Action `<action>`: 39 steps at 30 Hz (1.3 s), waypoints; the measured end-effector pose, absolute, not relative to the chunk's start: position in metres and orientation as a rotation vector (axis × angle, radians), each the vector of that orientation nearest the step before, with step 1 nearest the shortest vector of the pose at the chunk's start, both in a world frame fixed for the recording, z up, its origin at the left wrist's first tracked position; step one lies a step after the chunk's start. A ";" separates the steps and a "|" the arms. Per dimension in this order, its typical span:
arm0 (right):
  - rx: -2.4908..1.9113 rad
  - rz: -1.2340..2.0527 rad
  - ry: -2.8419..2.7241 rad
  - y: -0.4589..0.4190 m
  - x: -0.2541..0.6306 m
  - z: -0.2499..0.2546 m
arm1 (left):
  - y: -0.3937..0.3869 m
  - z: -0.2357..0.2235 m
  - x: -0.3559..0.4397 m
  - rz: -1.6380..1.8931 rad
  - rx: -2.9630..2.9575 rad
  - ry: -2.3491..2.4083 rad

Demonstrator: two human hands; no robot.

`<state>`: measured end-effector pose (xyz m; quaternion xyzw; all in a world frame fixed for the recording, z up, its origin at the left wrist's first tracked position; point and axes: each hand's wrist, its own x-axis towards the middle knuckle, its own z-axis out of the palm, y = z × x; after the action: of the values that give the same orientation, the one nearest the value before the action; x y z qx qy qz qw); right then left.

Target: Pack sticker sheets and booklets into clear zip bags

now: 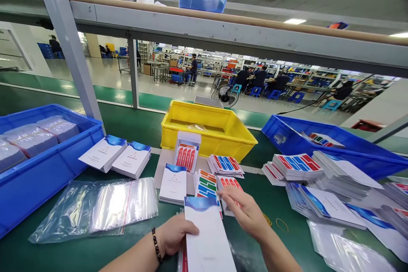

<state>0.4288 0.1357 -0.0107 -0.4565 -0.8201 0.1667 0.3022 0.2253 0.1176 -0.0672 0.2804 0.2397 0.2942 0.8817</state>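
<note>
My left hand (177, 233), a beaded bracelet at its wrist, is closed on a white booklet (207, 238) with a blue wavy band along its top. The thumb lies on the front, and something with a red edge shows beneath. My right hand (244, 210) is above the booklet's right side, fingers stretched toward the sticker cards; whether they touch any is unclear. Near its fingertips are a stack of cards with orange, green and blue shapes (205, 182) and a stack with red strips (231, 183). Another stack of booklets (173, 182) stands to the left.
A yellow bin (207, 136) stands ahead, between blue bins at left (47, 161) and right (334, 136). Clear plastic bags (124, 206) lie at left. More booklets (331, 204), cards (298, 166) and bags (347, 246) lie at right, with a rubber band (282, 224) nearby.
</note>
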 end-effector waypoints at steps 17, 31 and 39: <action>-1.841 -0.005 -2.434 0.169 0.373 -0.063 | 0.117 -0.058 0.212 0.144 1.306 0.334; -1.470 -0.053 -2.139 0.170 0.418 -0.044 | 0.120 -0.076 0.227 0.496 0.543 0.662; -0.808 -0.258 -2.321 0.105 0.383 -0.029 | 0.132 -0.062 0.229 0.719 0.283 0.367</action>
<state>0.3830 0.1055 -0.0287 -0.3087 -0.8869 -0.0987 0.3291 0.2288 0.1317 -0.0622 0.1371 0.1779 0.3485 0.9100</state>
